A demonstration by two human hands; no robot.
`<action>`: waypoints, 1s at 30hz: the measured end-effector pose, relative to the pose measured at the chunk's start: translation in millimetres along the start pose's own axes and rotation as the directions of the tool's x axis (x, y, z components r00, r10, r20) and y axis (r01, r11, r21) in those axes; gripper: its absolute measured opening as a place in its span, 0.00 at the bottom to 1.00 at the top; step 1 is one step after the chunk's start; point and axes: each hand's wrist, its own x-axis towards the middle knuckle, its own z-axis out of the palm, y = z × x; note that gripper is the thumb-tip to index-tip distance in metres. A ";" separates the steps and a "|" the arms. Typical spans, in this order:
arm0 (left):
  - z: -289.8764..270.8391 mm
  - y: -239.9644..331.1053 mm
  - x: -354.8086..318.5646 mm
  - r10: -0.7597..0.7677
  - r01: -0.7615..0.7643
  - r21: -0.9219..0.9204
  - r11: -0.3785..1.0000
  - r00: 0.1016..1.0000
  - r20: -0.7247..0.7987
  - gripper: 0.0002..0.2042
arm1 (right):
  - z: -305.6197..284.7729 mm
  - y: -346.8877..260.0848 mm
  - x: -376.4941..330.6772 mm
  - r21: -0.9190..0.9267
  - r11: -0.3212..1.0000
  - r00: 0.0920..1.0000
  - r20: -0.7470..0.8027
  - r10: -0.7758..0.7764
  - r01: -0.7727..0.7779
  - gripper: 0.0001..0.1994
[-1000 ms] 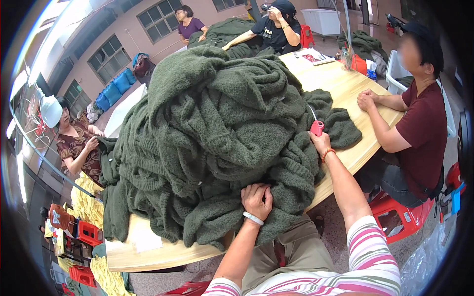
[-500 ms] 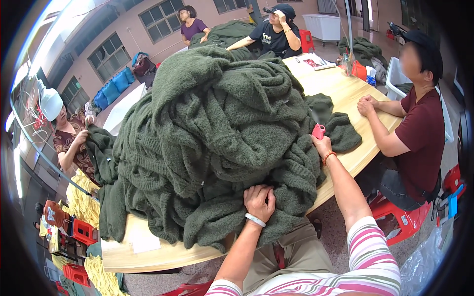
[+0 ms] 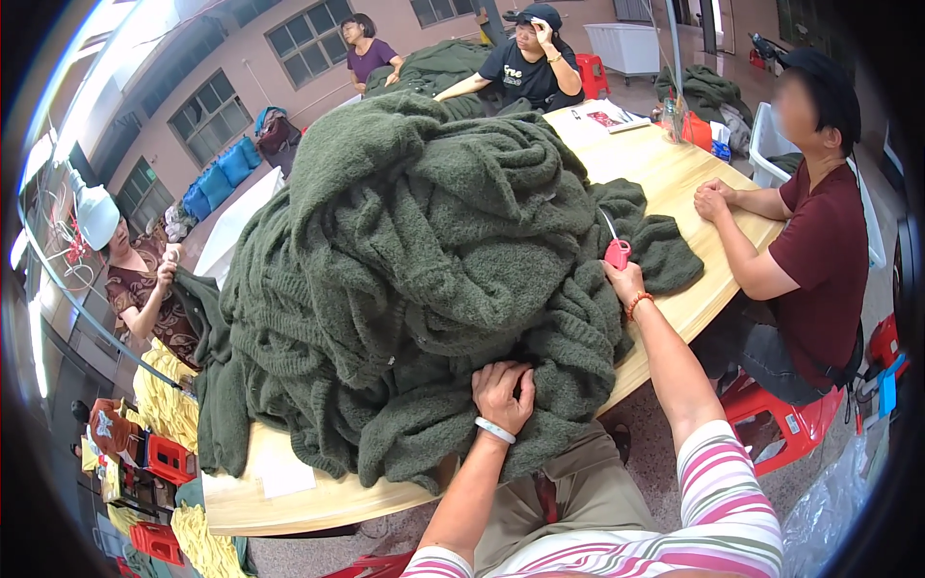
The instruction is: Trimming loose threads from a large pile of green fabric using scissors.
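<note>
- Pile of dark green knitted garments (image 3: 424, 279): heaped high on the pale wooden surface (image 3: 674, 183), spilling over its near edge toward the person's lap. Fabric is fuzzy, thick and ribbed in places, lying in soft folds.
- Left hand (image 3: 501, 390): rests on the near lower slope of the pile, fingers curled narrow into the knit and holding a fold of it. A white wristband (image 3: 494, 430) circles the wrist.
- Right hand (image 3: 624, 279): at the right flank of the pile, grip closed around small red-handled snips (image 3: 617, 252), with a thin light blade or thread rising from them; which one cannot be told. An orange bead bracelet (image 3: 638, 304) sits on the wrist.
- Obstruction: the pile hides most of the surface and whatever lies behind it.
- Surroundings: a person in a maroon shirt (image 3: 819, 250) sits at the right edge, hands on the surface, on a red plastic stool (image 3: 785, 424). A person in a black shirt (image 3: 525, 72) sits at the far end; another in purple (image 3: 366, 53) stands beyond.
- At left, a person in a patterned top (image 3: 140, 289) handles a green piece; red crates (image 3: 169, 458) and yellow fabric (image 3: 169, 405) lie on the floor below.
</note>
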 end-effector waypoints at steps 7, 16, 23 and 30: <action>3.6 -5.1 -2.1 0.008 -0.008 0.021 1.000 1.000 0.004 0.04 | 3.4 1.8 4.5 -0.110 0.994 1.000 -0.006 -0.022 0.022 0.18; 5.7 -5.1 -4.5 0.013 -0.014 0.048 0.999 1.000 0.017 0.04 | 4.6 6.4 5.4 -0.039 0.999 1.000 -0.007 0.005 -0.005 0.14; 3.4 -6.9 -4.4 0.012 -0.013 0.025 1.000 0.999 0.034 0.04 | 7.9 2.3 4.4 -0.014 1.000 1.000 0.005 0.012 -0.012 0.14; 2.0 -5.6 -4.0 0.014 -0.014 0.002 1.000 0.999 0.033 0.04 | 7.7 4.1 4.2 -0.008 1.000 1.000 0.013 0.001 -0.001 0.13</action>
